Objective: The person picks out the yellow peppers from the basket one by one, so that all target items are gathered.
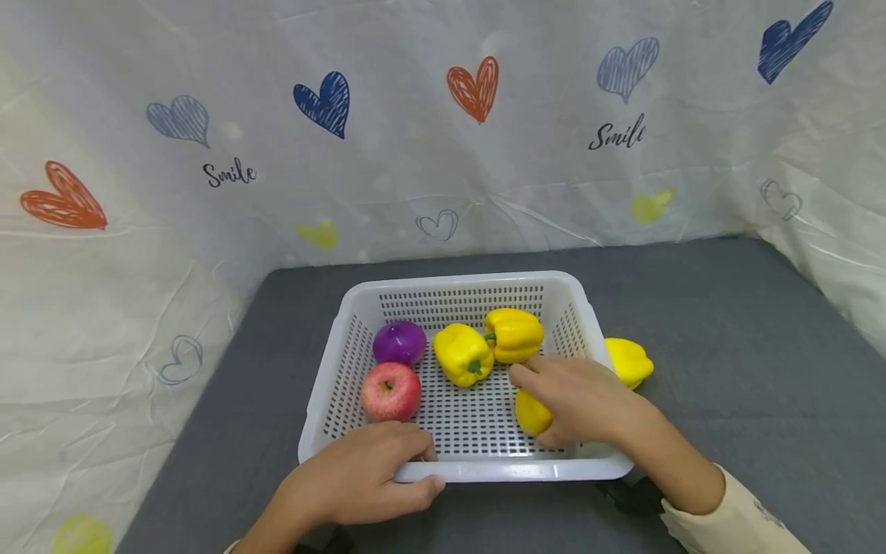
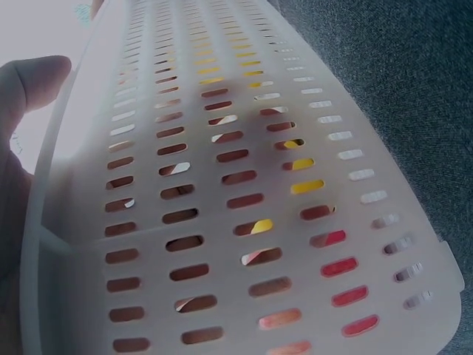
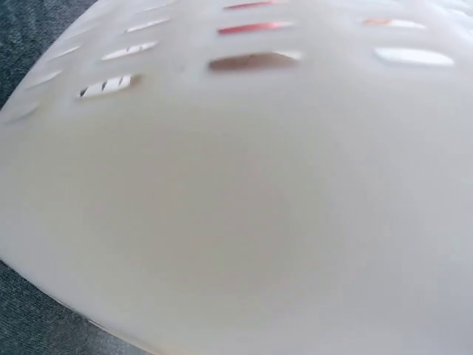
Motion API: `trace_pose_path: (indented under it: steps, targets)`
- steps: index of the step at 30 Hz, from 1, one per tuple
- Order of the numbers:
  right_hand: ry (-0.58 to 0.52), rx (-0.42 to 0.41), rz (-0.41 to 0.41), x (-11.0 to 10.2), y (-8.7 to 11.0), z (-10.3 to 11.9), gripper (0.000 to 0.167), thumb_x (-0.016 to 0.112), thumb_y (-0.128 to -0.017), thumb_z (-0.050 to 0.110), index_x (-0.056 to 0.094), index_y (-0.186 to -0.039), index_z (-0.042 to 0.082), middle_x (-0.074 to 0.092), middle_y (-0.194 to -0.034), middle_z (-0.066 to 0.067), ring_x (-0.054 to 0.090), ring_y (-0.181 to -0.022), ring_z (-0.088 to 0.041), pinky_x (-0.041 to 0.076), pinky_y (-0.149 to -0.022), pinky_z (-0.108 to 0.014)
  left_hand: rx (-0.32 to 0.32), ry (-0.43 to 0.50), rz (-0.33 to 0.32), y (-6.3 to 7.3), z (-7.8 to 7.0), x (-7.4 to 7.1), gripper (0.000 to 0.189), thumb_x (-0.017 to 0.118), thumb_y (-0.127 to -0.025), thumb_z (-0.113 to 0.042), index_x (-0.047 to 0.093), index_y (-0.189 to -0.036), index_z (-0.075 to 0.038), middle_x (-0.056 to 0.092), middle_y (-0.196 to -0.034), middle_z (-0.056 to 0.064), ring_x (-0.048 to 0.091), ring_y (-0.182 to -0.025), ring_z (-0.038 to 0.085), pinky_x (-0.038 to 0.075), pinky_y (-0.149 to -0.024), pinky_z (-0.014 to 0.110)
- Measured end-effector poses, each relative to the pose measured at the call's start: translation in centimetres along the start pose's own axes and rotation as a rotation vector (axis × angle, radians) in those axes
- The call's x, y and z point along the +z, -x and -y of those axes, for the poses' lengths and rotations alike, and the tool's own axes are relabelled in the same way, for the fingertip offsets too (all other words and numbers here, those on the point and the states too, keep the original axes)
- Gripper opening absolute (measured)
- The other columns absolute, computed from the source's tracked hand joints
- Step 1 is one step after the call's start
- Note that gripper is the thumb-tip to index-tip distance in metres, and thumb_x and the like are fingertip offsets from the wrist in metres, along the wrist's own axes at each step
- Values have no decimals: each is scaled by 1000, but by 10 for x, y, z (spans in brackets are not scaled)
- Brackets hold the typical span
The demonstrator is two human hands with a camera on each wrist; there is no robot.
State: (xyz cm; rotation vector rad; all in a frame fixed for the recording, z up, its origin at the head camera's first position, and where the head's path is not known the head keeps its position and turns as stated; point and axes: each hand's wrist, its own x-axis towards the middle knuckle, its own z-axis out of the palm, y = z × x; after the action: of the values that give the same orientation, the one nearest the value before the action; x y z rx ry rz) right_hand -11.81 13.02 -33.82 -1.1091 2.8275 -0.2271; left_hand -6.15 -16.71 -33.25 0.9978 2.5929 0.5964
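In the head view my left hand grips the near rim of a white slotted plastic basket, fingers over the rim and thumb outside. My right hand is inside the basket's near right part, its fingers curled round what looks like a yellow bell pepper, mostly covered by the hand. Beyond it lie two more yellow bell peppers, one near the middle and one farther back. On the left side sit a purple onion and a red apple. The basket wall fills much of the left wrist view.
Outside the basket's right wall, another yellow item lies on the dark grey cloth, partly hidden by the rim. A pale curtain printed with hearts hangs behind the table. The right wrist view shows mostly blurred basket wall.
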Motion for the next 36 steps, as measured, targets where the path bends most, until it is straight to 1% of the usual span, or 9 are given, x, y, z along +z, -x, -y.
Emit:
trace_pose_path:
  steps: [4,7,9,15,20,25,28,32,36]
  targets:
    - [8,42,33,1,-1,2,64,89,-66,37,66,-122,16,54,-86,4,46,-68,-14,40,-61,-34,-18,22,24,-1,0,0,22,56,-94,-49,58,-88,-28,52,-81,-19,50,-75,0,45,-68,22]
    - [4,48,29,1,-1,3,58,84,-68,40,69,-118,16,52,-79,6,45,-63,-13,37,-56,-32,-12,14,20,-1,1,0,22,56,-94,-49,58,-88,-29,52,-81,-19,50,-76,1,45,-69,22]
    - [4,32,12,2,-1,3,56,83,-69,42,70,-116,16,53,-80,7,45,-64,-12,37,-57,-32,-4,7,11,0,1,-1,22,56,-94,-49,58,-88,-29,51,-81,-19,50,-76,1,44,-69,22]
    - [-17,-48,-64,3,0,1,59,85,-69,42,66,-119,17,57,-96,5,48,-78,-12,43,-65,-32,-10,11,9,0,1,-1,21,56,-94,-48,58,-88,-28,52,-81,-19,50,-75,1,45,-69,22]
    - [-68,-85,-124,5,0,0,56,82,-72,43,62,-119,19,59,-106,7,50,-85,-10,46,-70,-32,-15,12,16,0,1,-1,22,56,-94,-49,59,-89,-28,52,-81,-20,51,-76,1,45,-70,22]
    - [-128,-133,-203,5,-1,-1,65,82,-75,44,59,-129,17,59,-122,5,55,-101,-13,50,-87,-38,-14,5,13,0,1,0,22,55,-94,-50,59,-89,-29,52,-81,-20,51,-76,1,45,-71,22]
    - [-158,-154,-238,5,-1,-2,68,83,-75,41,56,-132,15,58,-125,5,54,-106,-13,48,-93,-40,-18,6,16,0,1,0,23,55,-94,-51,59,-89,-29,52,-81,-20,51,-76,1,46,-71,23]
    - [-172,-160,-250,5,-3,-3,74,84,-74,39,51,-137,16,57,-127,6,52,-107,-10,47,-95,-38,-21,11,20,-1,1,0,23,56,-93,-51,60,-90,-28,53,-82,-20,51,-76,1,46,-71,23]
    - [-144,-168,-215,5,-4,-3,70,84,-76,39,56,-137,20,57,-123,6,52,-104,-10,48,-92,-36,-19,14,19,-1,2,0,23,56,-93,-51,60,-90,-28,53,-82,-20,51,-76,1,46,-71,23]
